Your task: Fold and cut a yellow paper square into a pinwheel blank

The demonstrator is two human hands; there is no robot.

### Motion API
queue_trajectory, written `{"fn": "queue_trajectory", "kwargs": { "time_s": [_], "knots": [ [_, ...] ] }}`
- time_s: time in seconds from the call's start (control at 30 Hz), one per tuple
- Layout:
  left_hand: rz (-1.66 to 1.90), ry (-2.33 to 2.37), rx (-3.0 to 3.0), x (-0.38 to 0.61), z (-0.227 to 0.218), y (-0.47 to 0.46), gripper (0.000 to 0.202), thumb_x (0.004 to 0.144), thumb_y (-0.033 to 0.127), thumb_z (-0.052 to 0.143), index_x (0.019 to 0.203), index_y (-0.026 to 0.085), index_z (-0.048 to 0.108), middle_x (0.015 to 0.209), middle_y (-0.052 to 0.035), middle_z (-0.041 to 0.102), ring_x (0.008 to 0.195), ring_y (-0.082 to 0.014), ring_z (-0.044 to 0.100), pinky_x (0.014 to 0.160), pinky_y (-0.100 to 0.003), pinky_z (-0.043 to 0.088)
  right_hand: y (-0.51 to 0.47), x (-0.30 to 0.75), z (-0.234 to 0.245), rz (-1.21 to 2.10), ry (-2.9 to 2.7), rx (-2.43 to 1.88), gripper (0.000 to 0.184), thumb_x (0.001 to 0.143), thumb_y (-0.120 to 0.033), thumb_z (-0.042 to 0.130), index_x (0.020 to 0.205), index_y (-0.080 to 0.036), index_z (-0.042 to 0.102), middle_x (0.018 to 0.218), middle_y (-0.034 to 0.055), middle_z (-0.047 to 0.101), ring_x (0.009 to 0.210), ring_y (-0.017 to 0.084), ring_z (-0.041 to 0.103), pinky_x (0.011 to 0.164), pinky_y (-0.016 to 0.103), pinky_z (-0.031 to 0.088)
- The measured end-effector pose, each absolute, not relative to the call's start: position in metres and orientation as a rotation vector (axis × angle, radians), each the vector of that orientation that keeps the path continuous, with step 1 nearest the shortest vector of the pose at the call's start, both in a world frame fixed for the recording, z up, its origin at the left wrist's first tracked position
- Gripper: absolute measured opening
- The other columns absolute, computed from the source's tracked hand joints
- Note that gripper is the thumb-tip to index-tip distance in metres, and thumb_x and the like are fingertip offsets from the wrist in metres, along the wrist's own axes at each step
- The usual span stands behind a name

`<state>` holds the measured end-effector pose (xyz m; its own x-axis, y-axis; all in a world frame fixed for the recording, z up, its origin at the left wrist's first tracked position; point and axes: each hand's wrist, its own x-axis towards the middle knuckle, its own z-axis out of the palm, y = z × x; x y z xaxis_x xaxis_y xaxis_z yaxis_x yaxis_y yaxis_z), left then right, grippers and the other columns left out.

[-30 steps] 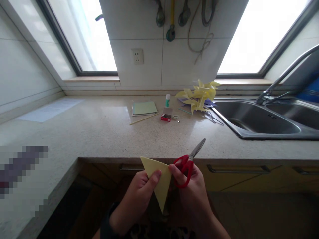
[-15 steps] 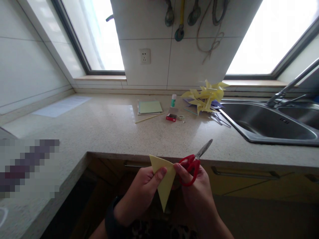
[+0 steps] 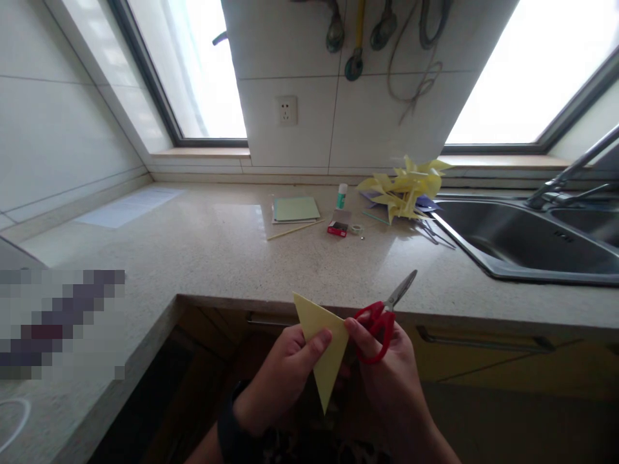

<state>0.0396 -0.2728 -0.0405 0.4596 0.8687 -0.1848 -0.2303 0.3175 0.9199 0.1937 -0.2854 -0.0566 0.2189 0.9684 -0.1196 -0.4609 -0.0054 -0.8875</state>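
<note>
A yellow sheet of paper (image 3: 323, 318), folded into a triangle, is held in front of the counter's edge with one point hanging down. My left hand (image 3: 294, 361) is closed on it, thumb flat on the near face. Close by, my right hand (image 3: 387, 361) pinches the paper's right corner. Red-handled scissors (image 3: 385, 320) also hang in my right hand, their handle loops around its fingers. The blades look closed and point up and away to the right. My right hand's other fingers are partly hidden behind the handles.
On the counter (image 3: 217, 258) lie a stack of coloured paper (image 3: 296, 209), a thin stick (image 3: 294, 230), a glue stick (image 3: 342, 196), a small red box (image 3: 337, 229) and a tape roll (image 3: 356, 229). Yellow paper pinwheels (image 3: 406, 187) are piled beside the sink (image 3: 488, 274).
The view has shifted slightly, so most things sit a little further right. Both hands keep their hold on the folded paper, and the scissors stay in my right hand.
</note>
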Motion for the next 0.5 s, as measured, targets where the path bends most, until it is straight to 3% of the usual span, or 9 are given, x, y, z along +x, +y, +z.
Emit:
{"fn": "queue_trajectory", "kwargs": {
  "time_s": [0.5],
  "knots": [
    [0.904, 0.951, 0.958, 0.045, -0.043, -0.258, 0.046, 0.088, 0.058, 0.066, 0.09, 0.013, 0.071, 0.069, -0.008, 0.075, 0.054, -0.0156, 0.067, 0.05, -0.023, 0.052, -0.268, 0.206, -0.046, 0.913, -0.822, -1.234, 0.03, 0.074, -0.041, 0.086, 0.081, -0.02, 0.064, 0.068, -0.0025, 0.064, 0.06, 0.011, 0.054, 0.056, 0.023, 0.045]
  ]
}}
